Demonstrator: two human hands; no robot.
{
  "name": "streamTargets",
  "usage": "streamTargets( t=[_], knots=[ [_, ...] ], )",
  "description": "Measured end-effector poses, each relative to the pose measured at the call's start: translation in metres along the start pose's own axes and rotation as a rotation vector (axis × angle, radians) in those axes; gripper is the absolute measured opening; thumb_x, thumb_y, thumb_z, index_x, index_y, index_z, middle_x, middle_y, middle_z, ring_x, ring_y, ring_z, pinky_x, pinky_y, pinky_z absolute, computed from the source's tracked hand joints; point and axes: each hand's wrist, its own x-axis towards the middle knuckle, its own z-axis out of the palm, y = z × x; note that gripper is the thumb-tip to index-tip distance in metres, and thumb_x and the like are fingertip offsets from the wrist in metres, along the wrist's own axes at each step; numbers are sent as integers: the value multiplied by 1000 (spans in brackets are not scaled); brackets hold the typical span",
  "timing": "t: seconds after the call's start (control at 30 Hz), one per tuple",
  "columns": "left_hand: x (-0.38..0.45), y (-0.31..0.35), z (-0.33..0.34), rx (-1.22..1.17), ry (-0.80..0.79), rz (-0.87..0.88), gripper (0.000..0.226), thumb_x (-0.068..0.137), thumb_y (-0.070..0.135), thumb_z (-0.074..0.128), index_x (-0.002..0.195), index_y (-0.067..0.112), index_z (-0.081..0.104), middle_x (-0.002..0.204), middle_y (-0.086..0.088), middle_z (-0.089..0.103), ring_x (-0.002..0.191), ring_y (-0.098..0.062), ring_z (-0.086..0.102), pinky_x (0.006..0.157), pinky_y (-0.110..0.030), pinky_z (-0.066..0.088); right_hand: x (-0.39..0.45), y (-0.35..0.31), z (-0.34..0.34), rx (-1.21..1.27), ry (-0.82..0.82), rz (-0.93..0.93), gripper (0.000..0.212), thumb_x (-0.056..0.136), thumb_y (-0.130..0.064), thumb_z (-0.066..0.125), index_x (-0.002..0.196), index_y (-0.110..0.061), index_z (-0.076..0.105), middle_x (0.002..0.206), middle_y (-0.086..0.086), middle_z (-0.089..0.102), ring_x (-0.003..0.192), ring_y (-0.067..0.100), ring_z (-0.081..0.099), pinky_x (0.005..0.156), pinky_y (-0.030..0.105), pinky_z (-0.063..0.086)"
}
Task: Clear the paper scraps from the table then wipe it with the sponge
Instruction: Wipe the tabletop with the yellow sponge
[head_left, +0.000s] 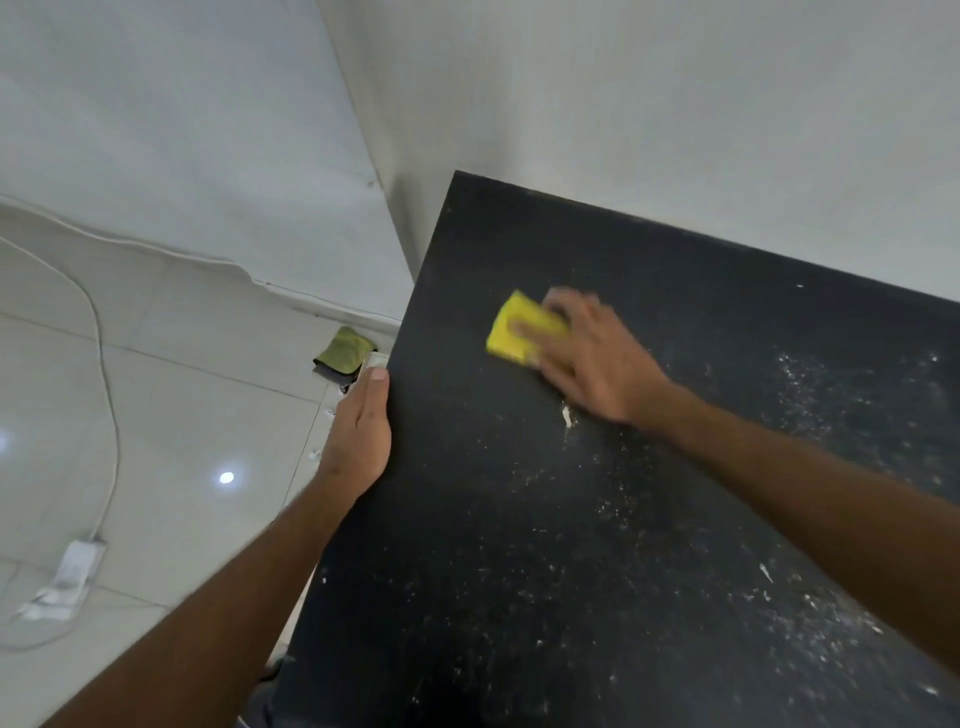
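Note:
A yellow sponge (511, 326) lies flat on the black table (597, 545) near its far left corner. My right hand (592, 358) presses down on the sponge, fingers spread over its top, and looks blurred. My left hand (359, 431) rests against the table's left edge, thumb on top, with something small and pale at its fingertips that I cannot make out. White crumbs and small paper bits (566, 415) are scattered over the middle and right of the tabletop.
A green cloth (344, 349) lies on the tiled floor by the wall, left of the table. A white cable and power adapter (70, 571) lie on the floor at the far left. Grey walls close off the table's far side.

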Motion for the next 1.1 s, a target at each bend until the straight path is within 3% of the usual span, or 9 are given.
streamTargets(
  t=[0.1, 0.17, 0.3, 0.4, 0.47, 0.63, 0.8, 0.97, 1.1],
  knots=[
    [6, 0, 1, -71, 99, -100, 42, 111, 39, 31, 107, 24, 70, 101, 8, 70, 98, -9, 61, 88, -25, 43, 46, -30, 9, -26, 86, 182, 43, 100, -38, 47, 140, -24, 54, 135, 14, 49, 101, 35, 49, 84, 48, 46],
    [13, -2, -3, -239, 187, -242, 41, 106, 39, 43, 79, 24, 70, 75, 7, 72, 84, -15, 64, 77, -28, 48, 42, -86, 22, 24, 53, 77, 47, 95, -34, 51, 142, -26, 52, 139, 12, 50, 101, 34, 48, 83, 46, 44],
    [13, -6, -6, -426, 69, -347, 52, 104, 45, 42, 71, 15, 70, 73, -4, 75, 76, -20, 72, 76, -31, 59, -31, -184, 26, 244, -185, -227, 59, 90, -29, 62, 146, -33, 47, 148, 3, 43, 103, 27, 43, 85, 43, 37],
    [9, -1, -6, -216, -14, -314, 53, 100, 54, 43, 105, 15, 79, 102, -4, 78, 100, -22, 73, 97, -37, 55, -104, -200, 18, 318, -427, -444, 53, 89, -30, 65, 139, -39, 53, 152, -6, 41, 113, 26, 41, 90, 42, 35],
    [5, 1, -4, 54, 46, -152, 47, 102, 50, 48, 122, 13, 68, 109, 0, 73, 108, -22, 68, 88, -29, 52, -151, -187, 6, 356, -527, -482, 46, 86, -28, 68, 129, -39, 60, 149, -9, 44, 121, 26, 40, 95, 42, 33],
    [-17, 0, 11, 677, 253, 403, 52, 102, 46, 50, 141, 12, 43, 139, -10, 53, 120, -29, 57, 98, -43, 48, -197, -122, -28, 246, -421, -233, 56, 72, -27, 80, 123, -28, 56, 130, 0, 55, 113, 27, 47, 89, 45, 43],
    [-18, -4, 15, 868, 298, 562, 48, 103, 36, 46, 144, 10, 46, 149, -15, 44, 136, -33, 44, 112, -48, 36, -117, -166, 3, 250, -164, 1, 59, 75, -18, 73, 132, -18, 60, 137, 7, 55, 115, 33, 53, 92, 46, 41],
    [-39, -12, 47, 885, 217, 616, 42, 103, 40, 47, 136, 15, 55, 153, -12, 41, 145, -31, 37, 120, -51, 25, -173, -228, 15, 378, -376, -338, 44, 74, -17, 75, 117, -25, 71, 146, 10, 50, 133, 32, 41, 111, 45, 26],
    [-66, -20, 85, 911, 158, 570, 55, 101, 50, 49, 144, 17, 46, 161, -11, 33, 155, -32, 20, 127, -52, 4, -287, -168, -15, 370, -446, -267, 42, 71, -27, 84, 111, -26, 71, 144, 2, 53, 138, 25, 38, 118, 43, 22]
  ],
)
